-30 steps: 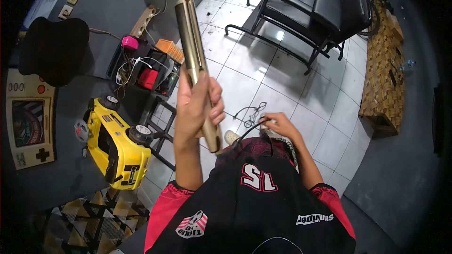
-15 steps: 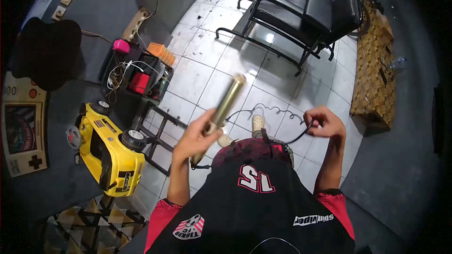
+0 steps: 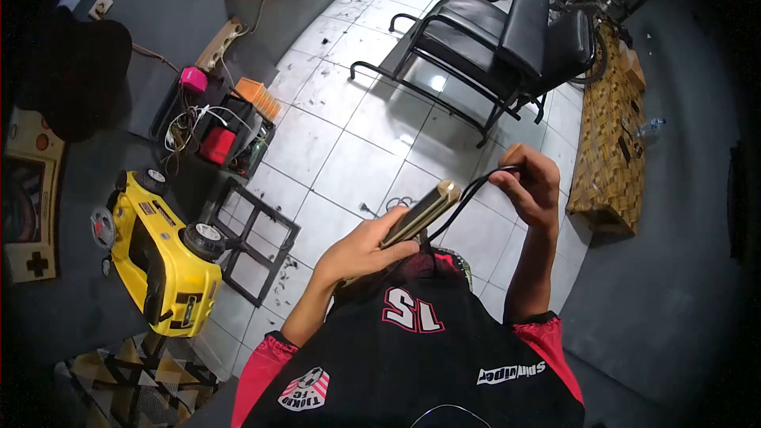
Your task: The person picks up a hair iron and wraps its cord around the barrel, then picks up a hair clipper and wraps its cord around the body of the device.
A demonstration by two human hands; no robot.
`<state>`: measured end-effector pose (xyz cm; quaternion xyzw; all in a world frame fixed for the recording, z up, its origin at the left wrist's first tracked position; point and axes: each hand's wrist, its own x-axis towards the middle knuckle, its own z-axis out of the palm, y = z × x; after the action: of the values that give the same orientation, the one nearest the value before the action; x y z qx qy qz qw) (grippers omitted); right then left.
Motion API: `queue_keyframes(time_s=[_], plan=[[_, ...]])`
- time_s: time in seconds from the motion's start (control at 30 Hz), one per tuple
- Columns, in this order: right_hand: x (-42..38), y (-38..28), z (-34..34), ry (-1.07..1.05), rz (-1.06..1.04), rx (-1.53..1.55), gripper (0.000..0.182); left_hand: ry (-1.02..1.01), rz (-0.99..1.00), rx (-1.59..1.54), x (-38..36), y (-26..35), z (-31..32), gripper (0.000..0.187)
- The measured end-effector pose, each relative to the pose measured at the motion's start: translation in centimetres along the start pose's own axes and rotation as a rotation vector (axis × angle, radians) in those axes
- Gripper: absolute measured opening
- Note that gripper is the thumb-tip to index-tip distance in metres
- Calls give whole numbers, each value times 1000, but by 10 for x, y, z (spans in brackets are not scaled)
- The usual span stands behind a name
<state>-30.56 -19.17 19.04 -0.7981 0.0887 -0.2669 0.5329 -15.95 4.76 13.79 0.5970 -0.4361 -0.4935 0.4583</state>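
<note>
My left hand (image 3: pixel 363 247) is wrapped round a gold and dark hair straightener (image 3: pixel 424 212), held at a slant in front of my chest with its tip toward the upper right. To the right, my right hand (image 3: pixel 529 189) is closed on the straightener's black cord (image 3: pixel 468 200), pinching it between thumb and fingers. From that hand the cord runs in a doubled line down to the straightener's lower side. A further coil of cord shows near the floor beyond my left hand.
A black reclining chair (image 3: pixel 476 36) stands ahead on the tiled floor. On the left are a trolley (image 3: pixel 242 154) with cables, a black frame (image 3: pixel 254 242) and a yellow toy car (image 3: pixel 162 257). A woven bench (image 3: pixel 606 139) lines the right wall. Hair clippings dot the tiles.
My right hand has risen and now grips a doubled length of cord. The straightener has tilted lower and further right. The view has shifted slightly.
</note>
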Motion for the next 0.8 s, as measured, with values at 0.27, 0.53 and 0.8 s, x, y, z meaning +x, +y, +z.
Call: queue_keyframes(time_s=[0.27, 0.53, 0.8], plan=[[12, 9, 17, -40, -18, 154, 21, -34, 40, 71, 6, 5, 6, 33], [21, 27, 49, -208, 163, 172, 15, -82, 79, 30, 0, 16, 9, 30], [-13, 78, 81, -407, 305, 212, 25, 251, 112, 8, -25, 14, 2, 26]])
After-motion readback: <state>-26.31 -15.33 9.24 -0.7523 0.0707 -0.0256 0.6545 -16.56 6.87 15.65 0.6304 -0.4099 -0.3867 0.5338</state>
